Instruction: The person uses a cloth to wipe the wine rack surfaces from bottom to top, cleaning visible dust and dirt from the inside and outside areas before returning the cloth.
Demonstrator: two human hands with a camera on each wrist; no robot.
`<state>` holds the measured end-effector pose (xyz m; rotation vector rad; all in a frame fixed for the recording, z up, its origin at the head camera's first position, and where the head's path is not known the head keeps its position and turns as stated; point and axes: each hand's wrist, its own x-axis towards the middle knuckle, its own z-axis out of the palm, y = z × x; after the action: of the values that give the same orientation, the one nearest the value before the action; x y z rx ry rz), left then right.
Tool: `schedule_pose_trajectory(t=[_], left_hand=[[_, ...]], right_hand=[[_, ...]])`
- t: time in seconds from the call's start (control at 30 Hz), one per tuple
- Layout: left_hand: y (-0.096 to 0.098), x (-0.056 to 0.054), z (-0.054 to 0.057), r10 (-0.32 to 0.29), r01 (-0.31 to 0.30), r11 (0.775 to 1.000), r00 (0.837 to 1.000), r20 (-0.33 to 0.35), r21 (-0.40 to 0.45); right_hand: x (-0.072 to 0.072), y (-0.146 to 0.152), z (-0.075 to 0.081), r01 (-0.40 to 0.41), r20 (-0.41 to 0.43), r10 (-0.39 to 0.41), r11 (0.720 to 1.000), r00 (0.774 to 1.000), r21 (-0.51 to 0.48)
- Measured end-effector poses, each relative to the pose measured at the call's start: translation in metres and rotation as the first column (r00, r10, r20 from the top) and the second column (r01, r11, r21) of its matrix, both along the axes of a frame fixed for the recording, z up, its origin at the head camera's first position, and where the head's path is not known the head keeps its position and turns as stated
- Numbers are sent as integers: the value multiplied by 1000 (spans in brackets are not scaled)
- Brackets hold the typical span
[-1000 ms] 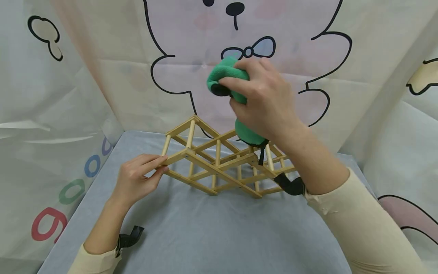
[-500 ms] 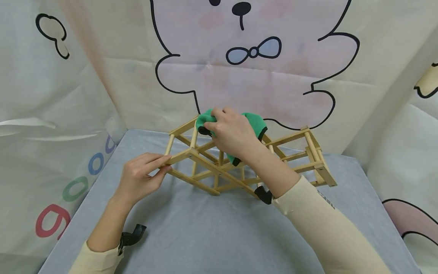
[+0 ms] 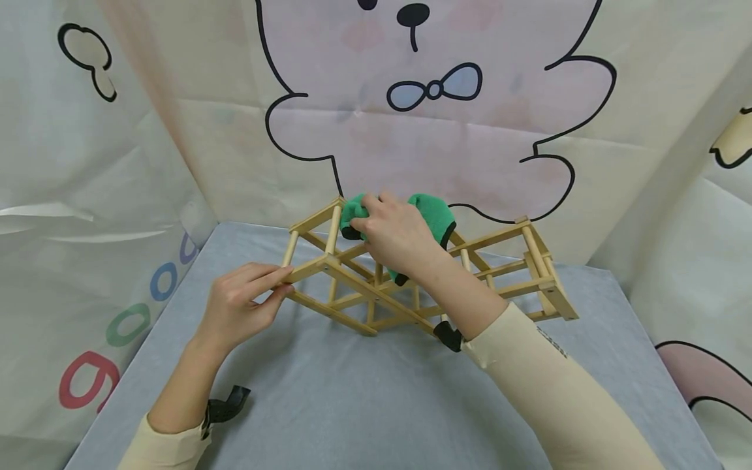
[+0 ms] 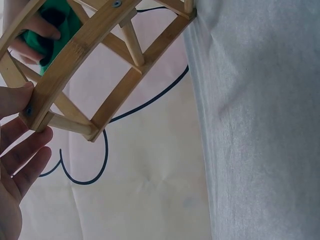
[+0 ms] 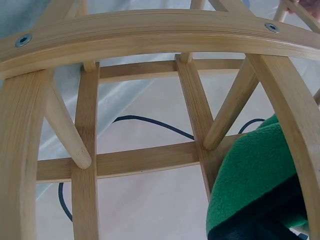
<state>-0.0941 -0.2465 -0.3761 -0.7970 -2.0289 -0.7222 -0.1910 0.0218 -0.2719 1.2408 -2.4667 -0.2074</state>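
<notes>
A wooden folding lattice rack (image 3: 352, 277) of crossed slats and round rods spans the middle of the head view. My left hand (image 3: 241, 303) pinches its left end, thumb and fingers on either side of a slat (image 4: 75, 60). Over the rack's middle, my right hand (image 3: 399, 236) grips a soft green cloth (image 3: 433, 215) with black edging. Part of the cloth hangs down among the slats. In the right wrist view the green cloth (image 5: 255, 170) shows behind a slat at lower right. My palm hides the cloth's centre in the head view.
The rack stands on a table with a grey-blue cover (image 3: 352, 405). Behind it hangs a pale printed backdrop (image 3: 223, 150), with more printed sheeting at both sides. Black straps (image 3: 226, 406) sit at both wrists.
My right hand has come down from above the rack onto its middle, carrying the green cloth; it shifts only slightly in the last half second. My left hand keeps its hold.
</notes>
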Motion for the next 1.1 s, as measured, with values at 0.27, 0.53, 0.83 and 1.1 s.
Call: schedule_pose_trajectory(t=[0.27,0.53,0.83,1.1], left_hand=[[1,0,0,6,-6,1000,1000,-8,0],[1,1,1,4,-4,1000,1000,-4,1],[1,1,1,10,-10,1000,1000,-6,-3],[1,1,1,18,-18,1000,1000,-10,-10]], right_hand=[[1,0,-1,55,78,-58,997,995,45],[0,0,-3,54,118,-55,998,992,12],[0,1,0,14,147,3,993,989,-115],[6,14,24,-20,163,69,957,984,-289]])
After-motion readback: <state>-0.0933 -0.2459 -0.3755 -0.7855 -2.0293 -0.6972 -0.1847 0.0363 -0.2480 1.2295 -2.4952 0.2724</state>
